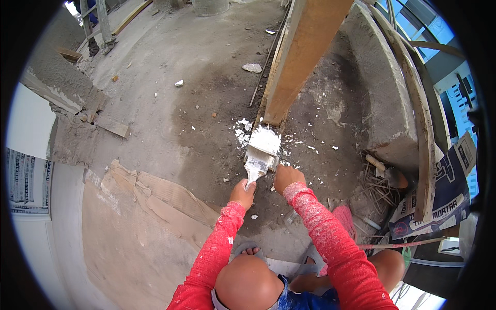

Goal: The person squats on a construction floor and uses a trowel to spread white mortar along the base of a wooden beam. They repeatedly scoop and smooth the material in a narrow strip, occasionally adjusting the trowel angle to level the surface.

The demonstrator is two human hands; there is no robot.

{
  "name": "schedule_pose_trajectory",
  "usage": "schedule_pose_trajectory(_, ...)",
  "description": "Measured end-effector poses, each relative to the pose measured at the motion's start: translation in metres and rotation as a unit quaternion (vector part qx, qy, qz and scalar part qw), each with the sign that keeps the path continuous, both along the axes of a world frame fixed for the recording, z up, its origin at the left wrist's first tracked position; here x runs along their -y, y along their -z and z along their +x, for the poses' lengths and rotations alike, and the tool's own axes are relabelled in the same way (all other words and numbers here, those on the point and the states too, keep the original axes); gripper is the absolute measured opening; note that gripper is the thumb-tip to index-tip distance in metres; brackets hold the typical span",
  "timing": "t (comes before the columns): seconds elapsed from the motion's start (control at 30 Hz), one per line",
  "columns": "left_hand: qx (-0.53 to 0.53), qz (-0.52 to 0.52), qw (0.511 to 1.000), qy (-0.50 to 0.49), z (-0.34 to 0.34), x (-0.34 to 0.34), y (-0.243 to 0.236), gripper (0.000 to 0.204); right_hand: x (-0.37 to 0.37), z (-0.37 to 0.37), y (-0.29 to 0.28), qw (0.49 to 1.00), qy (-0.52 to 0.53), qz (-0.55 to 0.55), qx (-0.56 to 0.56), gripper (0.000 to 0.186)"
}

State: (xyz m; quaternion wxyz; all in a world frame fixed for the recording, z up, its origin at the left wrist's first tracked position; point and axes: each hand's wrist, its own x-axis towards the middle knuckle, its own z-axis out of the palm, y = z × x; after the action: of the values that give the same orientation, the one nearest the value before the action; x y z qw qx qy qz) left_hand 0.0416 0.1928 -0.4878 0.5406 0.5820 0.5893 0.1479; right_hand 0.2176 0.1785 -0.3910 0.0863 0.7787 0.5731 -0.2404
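Note:
My left hand (pixel 243 194) is closed round the lower handle of a flat, wide-headed hand tool (pixel 256 166), white-smeared and flaring like a putty knife or flat brush. The tool's broad end meets a lump of white, crumbly material (pixel 266 138) at the foot of a wooden post. Just right of the tool, my right hand (pixel 288 178) is curled with its knuckles up. What its fingers hold is hidden. White flakes (pixel 242 135) lie scattered around the lump, and white dust speckles both red sleeves.
The upright wooden post (pixel 305 57) rises directly ahead. A rough concrete block (pixel 385 88) and curved boards stand right, above a mortar bag (pixel 434 199) and a wooden-handled tool (pixel 376 163). Torn brown sheeting (pixel 139 206) covers the floor at left. My sandalled feet are below my hands.

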Motion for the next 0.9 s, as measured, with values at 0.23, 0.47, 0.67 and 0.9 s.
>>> schedule_pose_trajectory(0.23, 0.006, 0.004, 1.0, -0.02, 0.004, 0.0, -0.008, 0.04, 0.0, 0.005, 0.001, 0.999, 0.044, 0.025, -0.012, 0.022)
schedule_pose_trajectory(0.47, 0.031, -0.066, 0.997, -0.041, 0.006, 0.007, -0.014, 0.034, 0.013, 0.015, 0.019, 0.997, 0.043, -0.06, -0.032, 0.022)
schedule_pose_trajectory(0.67, 0.011, 0.062, 0.998, -0.014, 0.007, 0.013, -0.007, 0.029, 0.018, 0.01, 0.012, 0.997, 0.068, -0.002, -0.047, 0.026)
schedule_pose_trajectory(0.9, -0.001, 0.074, 0.997, -0.036, 0.015, 0.019, -0.003, 0.027, 0.017, 0.003, 0.017, 0.987, 0.111, 0.076, -0.092, 0.029)
